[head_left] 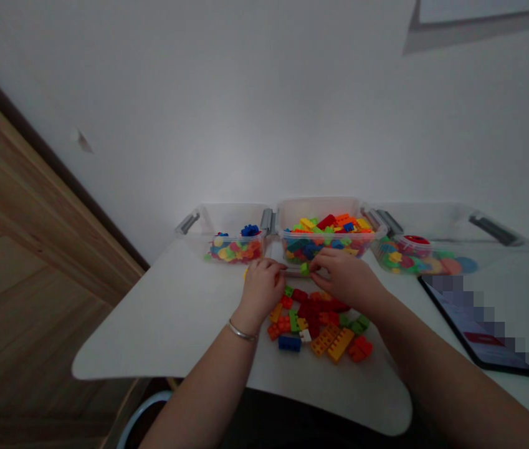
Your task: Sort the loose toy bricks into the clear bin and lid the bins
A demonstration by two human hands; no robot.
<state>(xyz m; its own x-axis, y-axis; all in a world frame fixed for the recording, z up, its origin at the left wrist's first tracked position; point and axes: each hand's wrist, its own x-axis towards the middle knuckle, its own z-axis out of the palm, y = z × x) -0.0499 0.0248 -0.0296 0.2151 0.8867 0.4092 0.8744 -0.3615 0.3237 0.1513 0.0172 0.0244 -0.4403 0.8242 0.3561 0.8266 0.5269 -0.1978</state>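
Note:
In the head view my right hand (346,277) pinches a small light-green toy brick (305,269) between thumb and fingertips, in front of the middle bin. My left hand (264,287), with a silver bangle on its wrist, is opposite it with fingers curled inward. Whatever lies under those fingers is hidden. A bit of yellow (245,274) shows at the left hand's outer edge. Below both hands a loose pile of building bricks spreads over the white table (175,318): dark red bricks (309,312), an orange brick (340,345), a blue brick (289,343) and a white brick (305,335).
Along the wall stand three clear plastic bins: a left bin (231,215) with small colourful pieces, a middle bin (320,207) full of bricks, and a right bin (432,218) with round coloured pieces. A tablet (474,324) lies at the right. Wooden panelling (35,262) borders the left.

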